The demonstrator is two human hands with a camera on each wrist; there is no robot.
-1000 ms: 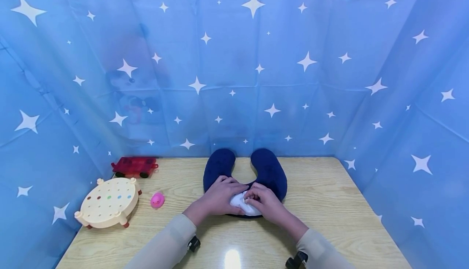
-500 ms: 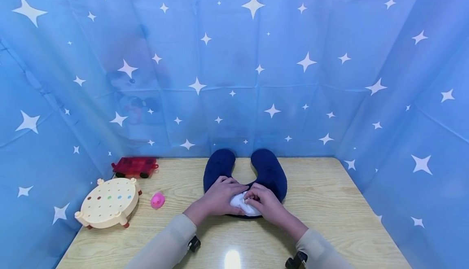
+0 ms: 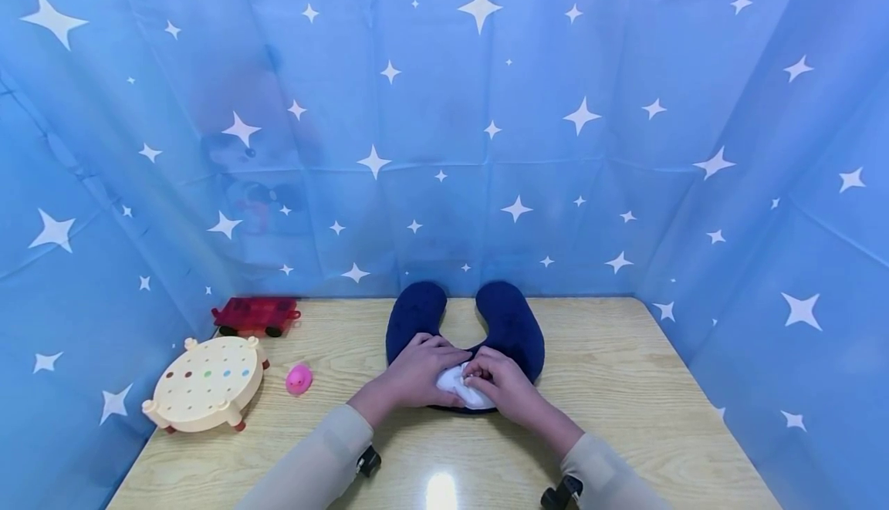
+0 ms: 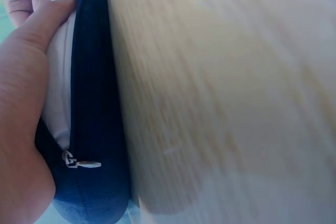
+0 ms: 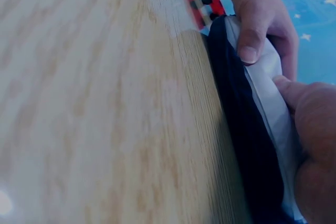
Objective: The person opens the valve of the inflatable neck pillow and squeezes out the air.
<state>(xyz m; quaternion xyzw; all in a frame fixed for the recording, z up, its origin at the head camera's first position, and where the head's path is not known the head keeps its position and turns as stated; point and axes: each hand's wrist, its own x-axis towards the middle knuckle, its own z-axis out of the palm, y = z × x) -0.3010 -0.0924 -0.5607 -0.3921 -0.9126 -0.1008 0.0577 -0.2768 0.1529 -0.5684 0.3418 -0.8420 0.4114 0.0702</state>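
Note:
A navy U-shaped neck pillow (image 3: 510,317) lies on the table, its curved end toward me. Its zipper is undone, and a white inner lining (image 3: 454,381) bulges through the gap. My left hand (image 3: 420,371) grips the left part of the opening, fingers over the navy cover and thumb on the white. With curled fingers and thumb, my right hand (image 3: 503,383) pinches the white lining at the right of the opening. The metal zipper pull (image 4: 86,164) hangs at the left end of the gap. The fingertips of the right hand are partly hidden.
Left of the pillow, a pink rubber duck (image 3: 299,379) sits on the wooden table (image 3: 625,386). Beyond it are a cream round pegboard stand (image 3: 204,390) with short legs and a translucent red toy wagon (image 3: 255,315). A blue star-patterned curtain (image 3: 444,109) surrounds the table's back and sides.

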